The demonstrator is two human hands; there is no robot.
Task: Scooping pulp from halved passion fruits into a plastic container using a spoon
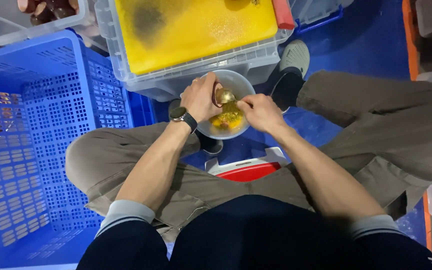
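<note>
A pale grey bowl point(238, 81) sits on the blue floor between my knees, holding yellow pulp with dark seeds point(228, 119). My left hand point(199, 97), with a black watch on the wrist, is closed around a halved round fruit held over the bowl. My right hand point(260, 111) grips a golden spoon point(224, 95), whose bowl end is pressed into the fruit half. The hands nearly touch above the bowl.
A clear crate point(141, 86) topped by a yellow cutting board point(191, 30) stands just beyond the bowl. A large blue perforated crate point(31, 150) is on the left. A white-and-red stool point(246, 169) is under me. A bin of dark round fruit point(46, 9) sits far left.
</note>
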